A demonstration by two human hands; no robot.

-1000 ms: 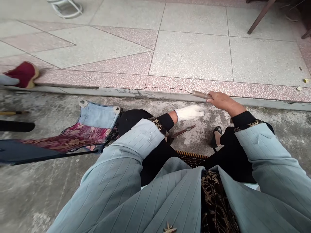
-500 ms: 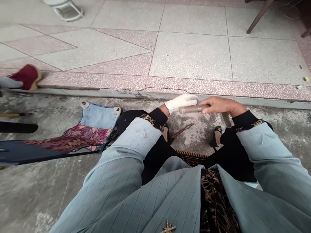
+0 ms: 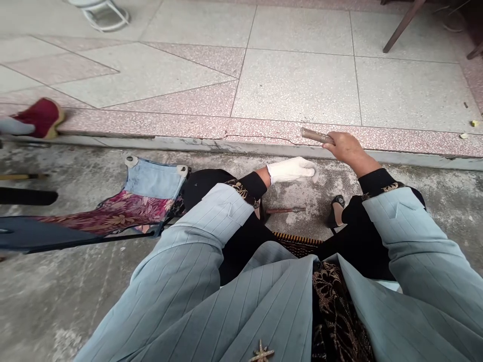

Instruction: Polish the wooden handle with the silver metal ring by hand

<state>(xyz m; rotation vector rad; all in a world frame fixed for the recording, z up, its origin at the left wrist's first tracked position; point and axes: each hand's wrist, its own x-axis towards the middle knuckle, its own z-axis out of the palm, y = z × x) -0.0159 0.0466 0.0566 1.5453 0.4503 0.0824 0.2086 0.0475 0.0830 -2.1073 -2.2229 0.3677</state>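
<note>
My right hand (image 3: 345, 147) is closed round a short brown rod (image 3: 315, 135), a tool handle, and holds it raised over the pink step edge (image 3: 188, 125). My left hand (image 3: 292, 170), in a white glove, rests low on the grey concrete with its fingers curled together; I cannot make out anything inside them. A thin dark metal tool (image 3: 287, 209) lies on the concrete just below the gloved hand, between my knees. Light blue striped sleeves cover both arms.
A folding stool with a denim and red floral seat (image 3: 124, 206) stands at the left. A red slipper (image 3: 39, 116) lies on the step at far left. White chair legs (image 3: 101, 12) and dark furniture legs (image 3: 402, 25) stand on the tiled floor beyond.
Half a second ago both hands met at the rod near chest height. Now my right hand has lifted the rod up to the step and my left hand has dropped to the concrete.
</note>
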